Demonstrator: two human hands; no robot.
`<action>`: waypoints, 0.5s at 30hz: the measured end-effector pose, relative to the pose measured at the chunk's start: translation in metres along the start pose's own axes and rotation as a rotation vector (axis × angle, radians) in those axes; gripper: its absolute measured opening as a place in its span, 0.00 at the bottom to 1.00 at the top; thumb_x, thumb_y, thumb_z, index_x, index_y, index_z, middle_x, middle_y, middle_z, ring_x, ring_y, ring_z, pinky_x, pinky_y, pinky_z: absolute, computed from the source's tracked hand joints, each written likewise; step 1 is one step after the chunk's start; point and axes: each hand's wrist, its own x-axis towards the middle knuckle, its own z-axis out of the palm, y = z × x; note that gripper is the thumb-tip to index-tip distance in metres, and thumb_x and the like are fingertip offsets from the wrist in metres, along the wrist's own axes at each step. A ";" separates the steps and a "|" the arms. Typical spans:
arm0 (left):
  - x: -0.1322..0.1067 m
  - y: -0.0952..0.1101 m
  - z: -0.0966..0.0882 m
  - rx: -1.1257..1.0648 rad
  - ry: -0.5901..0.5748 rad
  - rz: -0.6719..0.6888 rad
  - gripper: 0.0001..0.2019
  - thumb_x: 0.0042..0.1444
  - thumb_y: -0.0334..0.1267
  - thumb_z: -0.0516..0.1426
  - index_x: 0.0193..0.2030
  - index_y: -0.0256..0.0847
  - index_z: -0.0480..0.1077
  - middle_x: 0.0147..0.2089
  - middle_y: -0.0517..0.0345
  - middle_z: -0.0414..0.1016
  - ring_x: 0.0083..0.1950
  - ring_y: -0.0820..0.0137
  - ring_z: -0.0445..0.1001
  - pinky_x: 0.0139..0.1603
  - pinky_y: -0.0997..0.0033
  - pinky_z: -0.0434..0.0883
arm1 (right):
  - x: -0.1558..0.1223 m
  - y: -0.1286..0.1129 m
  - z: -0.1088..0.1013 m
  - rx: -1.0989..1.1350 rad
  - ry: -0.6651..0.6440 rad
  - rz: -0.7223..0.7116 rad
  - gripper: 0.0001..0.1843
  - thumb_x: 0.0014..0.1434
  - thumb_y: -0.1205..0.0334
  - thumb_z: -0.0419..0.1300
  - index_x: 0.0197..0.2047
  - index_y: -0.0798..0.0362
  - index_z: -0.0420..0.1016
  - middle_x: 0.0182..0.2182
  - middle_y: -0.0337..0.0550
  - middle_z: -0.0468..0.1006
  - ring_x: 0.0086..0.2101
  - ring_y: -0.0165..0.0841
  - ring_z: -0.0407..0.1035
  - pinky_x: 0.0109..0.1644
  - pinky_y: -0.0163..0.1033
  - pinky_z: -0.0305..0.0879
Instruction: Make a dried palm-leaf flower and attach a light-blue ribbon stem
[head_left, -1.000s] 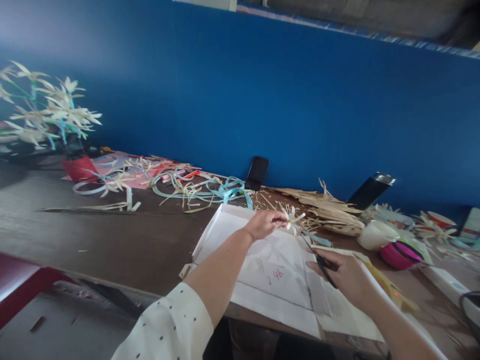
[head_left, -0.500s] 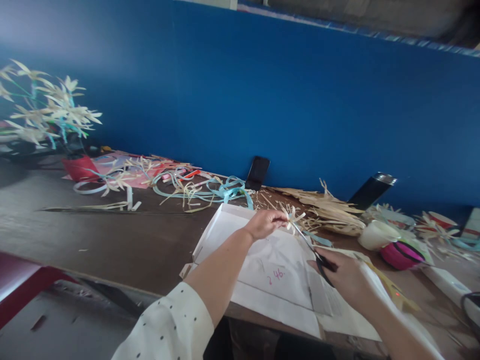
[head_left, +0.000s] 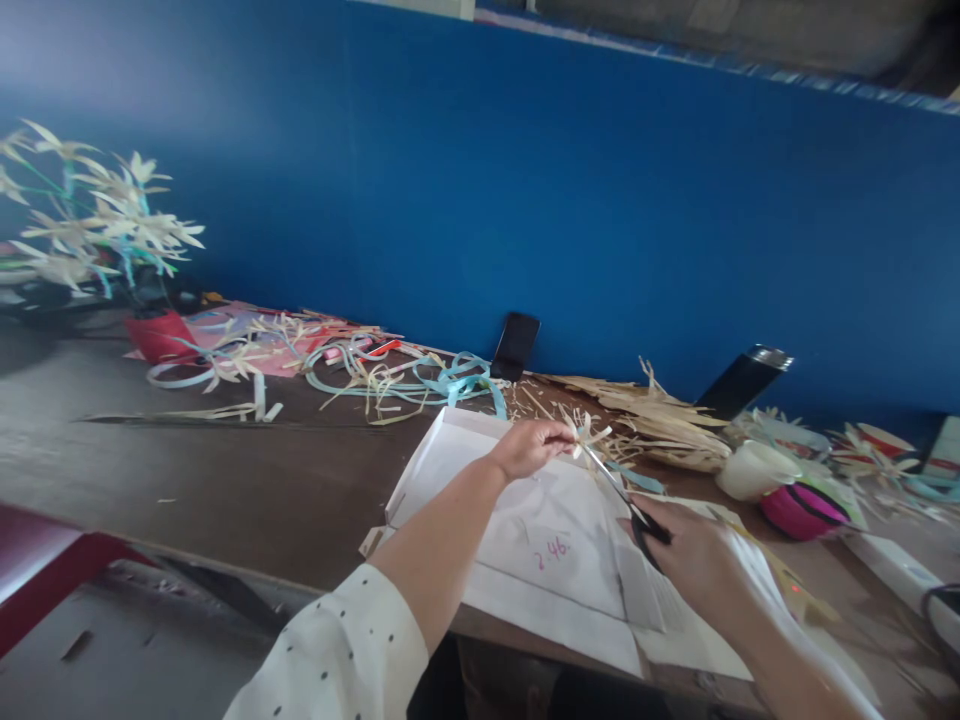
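Between the closed fingers of my left hand [head_left: 531,448] is a small pale flower [head_left: 590,436] with thin, strip-like petals. My right hand [head_left: 694,550] grips the black handles of a pair of scissors [head_left: 616,485]. Their blades point up and left, and the tips reach the flower's petals; whether they are cutting cannot be made out. Both hands are above an opened white cardboard box [head_left: 525,590] with pink handwriting on it.
A dark phone [head_left: 515,346] leans on the blue wall [head_left: 450,180]. Dried husks [head_left: 652,415] lie behind my hands, with a black flask [head_left: 746,382], white cup [head_left: 756,470] and magenta pouch [head_left: 804,508] to the right. Leftward are blue ribbon [head_left: 457,378] and a red pot [head_left: 159,336] of pale flowers.
Almost everything holds its place. The scissors and my right hand have shifted very slightly at the flower; my left hand has stayed still.
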 end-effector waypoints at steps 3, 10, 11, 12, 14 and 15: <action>0.000 0.001 0.000 0.003 0.001 -0.005 0.08 0.52 0.33 0.56 0.38 0.38 0.74 0.38 0.59 0.78 0.39 0.75 0.74 0.42 0.79 0.67 | -0.001 -0.002 -0.004 -0.007 -0.014 0.007 0.19 0.56 0.46 0.51 0.48 0.36 0.74 0.43 0.33 0.78 0.38 0.37 0.74 0.32 0.36 0.65; 0.000 0.003 0.000 0.003 0.002 -0.027 0.09 0.51 0.32 0.55 0.39 0.38 0.74 0.38 0.59 0.78 0.39 0.75 0.73 0.42 0.79 0.67 | -0.002 -0.001 -0.003 0.033 -0.010 0.008 0.19 0.55 0.45 0.52 0.46 0.37 0.76 0.41 0.36 0.79 0.36 0.38 0.74 0.30 0.36 0.64; 0.000 0.003 0.000 0.000 0.002 -0.030 0.10 0.51 0.32 0.55 0.39 0.38 0.74 0.37 0.59 0.78 0.39 0.75 0.73 0.42 0.79 0.67 | -0.002 0.000 -0.001 0.058 -0.002 0.005 0.19 0.54 0.45 0.52 0.45 0.38 0.77 0.41 0.36 0.79 0.36 0.38 0.74 0.31 0.36 0.65; 0.000 0.002 0.000 -0.006 0.002 -0.031 0.10 0.51 0.32 0.55 0.39 0.38 0.74 0.37 0.59 0.78 0.38 0.75 0.73 0.42 0.79 0.67 | -0.002 0.000 0.000 0.088 0.008 0.005 0.19 0.54 0.44 0.53 0.45 0.38 0.77 0.41 0.36 0.79 0.36 0.38 0.74 0.32 0.36 0.65; 0.001 0.001 0.001 -0.025 0.004 -0.021 0.09 0.51 0.32 0.55 0.39 0.38 0.74 0.37 0.59 0.78 0.38 0.75 0.73 0.41 0.80 0.67 | -0.001 0.001 0.002 0.163 0.025 0.004 0.20 0.53 0.43 0.54 0.44 0.39 0.77 0.42 0.36 0.79 0.37 0.38 0.74 0.35 0.36 0.66; 0.001 0.000 0.002 -0.036 0.009 -0.013 0.09 0.51 0.32 0.56 0.39 0.37 0.74 0.36 0.58 0.78 0.37 0.75 0.73 0.41 0.80 0.67 | -0.001 0.001 0.002 0.200 0.030 0.010 0.20 0.53 0.42 0.54 0.44 0.40 0.77 0.42 0.36 0.79 0.38 0.38 0.74 0.36 0.36 0.67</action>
